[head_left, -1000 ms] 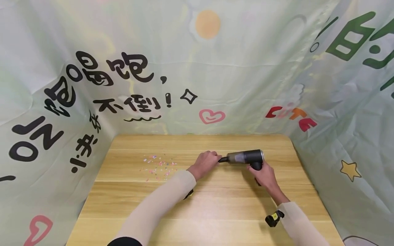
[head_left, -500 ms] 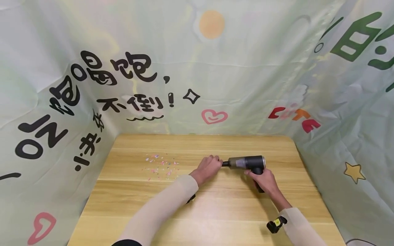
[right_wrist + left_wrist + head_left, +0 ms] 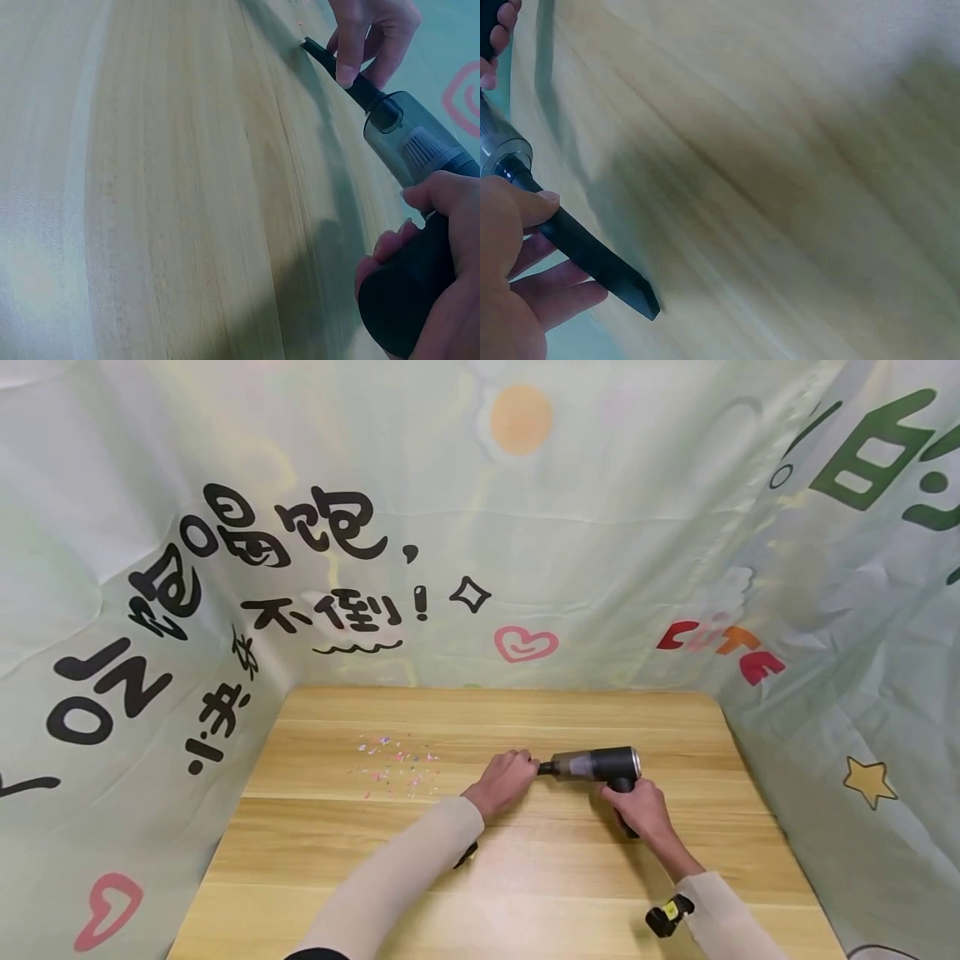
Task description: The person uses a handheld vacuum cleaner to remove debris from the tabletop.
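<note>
A black handheld vacuum cleaner (image 3: pixel 613 764) with a see-through dust cup (image 3: pixel 420 139) is held above the wooden table, its front end toward the left. My right hand (image 3: pixel 643 808) grips its dark handle (image 3: pixel 409 292), fingers wrapped round it. At the front, my left hand (image 3: pixel 504 781) pinches the slim black crevice nozzle (image 3: pixel 600 259) between thumb and fingers. The nozzle's flat tip sticks out past the fingers in both wrist views. Left of the left hand, small colourful paper scraps (image 3: pixel 397 764) lie scattered on the table.
The pale wooden table (image 3: pixel 525 877) has rounded far corners. Printed fabric walls (image 3: pixel 600 527) stand behind it and along both sides. A black wrist camera (image 3: pixel 669 915) sits at the right cuff, and another (image 3: pixel 466 855) shows under the left sleeve.
Both hands and the vacuum cleaner have come slightly nearer the body. The left hand stays at the nozzle and the right on the handle. The head view has shifted a little.
</note>
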